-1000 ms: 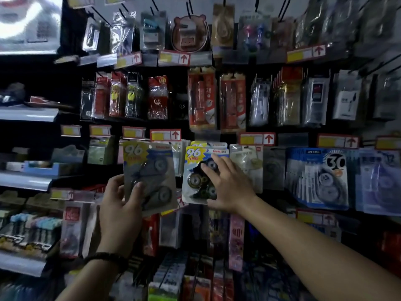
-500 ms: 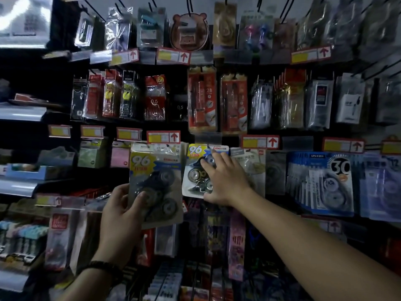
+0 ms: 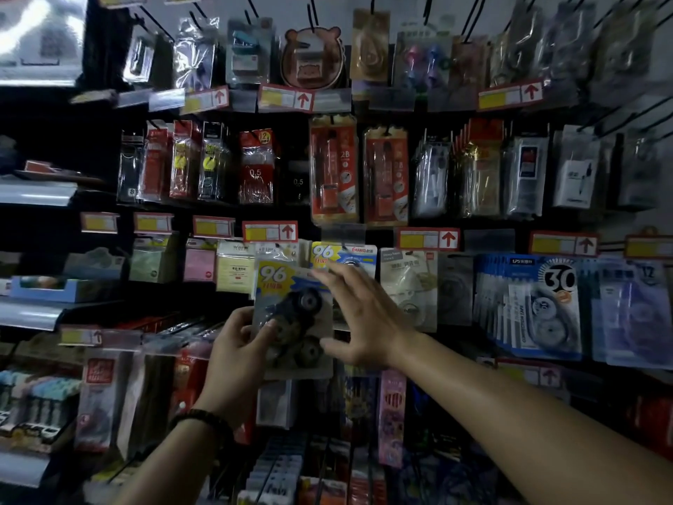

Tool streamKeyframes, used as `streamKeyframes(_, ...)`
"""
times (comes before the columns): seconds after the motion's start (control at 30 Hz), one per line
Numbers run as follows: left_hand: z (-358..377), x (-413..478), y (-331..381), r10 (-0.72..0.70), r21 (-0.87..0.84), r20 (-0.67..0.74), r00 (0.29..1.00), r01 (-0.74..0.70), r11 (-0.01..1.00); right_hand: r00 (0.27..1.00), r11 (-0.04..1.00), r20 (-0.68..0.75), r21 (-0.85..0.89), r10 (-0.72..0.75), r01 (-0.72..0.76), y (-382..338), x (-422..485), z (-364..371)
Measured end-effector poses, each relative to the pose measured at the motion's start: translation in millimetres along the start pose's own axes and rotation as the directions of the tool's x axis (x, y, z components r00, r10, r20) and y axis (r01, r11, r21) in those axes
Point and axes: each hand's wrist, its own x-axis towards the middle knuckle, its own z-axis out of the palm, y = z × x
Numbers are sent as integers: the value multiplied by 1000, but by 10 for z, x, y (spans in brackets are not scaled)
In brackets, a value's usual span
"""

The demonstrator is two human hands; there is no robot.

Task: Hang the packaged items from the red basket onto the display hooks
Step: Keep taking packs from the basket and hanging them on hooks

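Reaching up from the lower edge of the view, the left hand (image 3: pixel 236 348) (a dark beaded bracelet (image 3: pixel 202 420) sits on its wrist) grips a packet marked 96 (image 3: pixel 291 304) by the lower left side. The thumb is curled across the clear front. The other fingers are behind the card and out of sight. The packet stands nearly upright, tilted a little, and black round rolls show through the plastic.

The right hand (image 3: pixel 368 318) is just beside the packet's right edge, its fingers straight and spread. The forefinger tip is at the top right corner and the thumb is by the lower right edge. I cannot tell whether either presses on the card, or whether the packet's top has caught a hook.

Just behind the spread fingers hangs a matching packet (image 3: pixel 349 255) with the same yellow 96. Up and to the left of it is a price tag (image 3: pixel 271 231) with a red arrow. A pale packet (image 3: pixel 408 286) hangs next on the right, and blue packets (image 3: pixel 528 304) marked 30 hang farther right.

One row higher are red packets (image 3: pixel 333 169) marked 2B. At the top, a bear-shaped pack (image 3: pixel 313 56) hangs against the display wall (image 3: pixel 400 9).
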Motion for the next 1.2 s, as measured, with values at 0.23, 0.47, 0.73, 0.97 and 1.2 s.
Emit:
streamKeyframes(0.23, 198, -31, 55, -111, -117, 55, 992, 117, 986, 991, 999, 132, 22, -32, 29, 59, -203, 45)
streamKeyframes(0.47, 160, 8, 92, -196, 79, 36, 980, 192, 978, 992, 973, 88, -218, 90, -69, 234, -80, 14)
streamKeyframes(0.73, 80, -100, 146, -324, 289, 285, 902, 241, 926, 979, 900, 111, -422, 172, -111, 285, 177, -38)
streamKeyframes(0.97, 20, -172, 150, -359, 376, 327, 874, 228, 898, 977, 849, 131, -522, 170, -77, 256, 246, -64)
streamKeyframes(1.2, -9, -264, 83, -350, 373, 408, 843, 196, 907, 966, 788, 134, -609, 219, -94, 134, 269, -67)
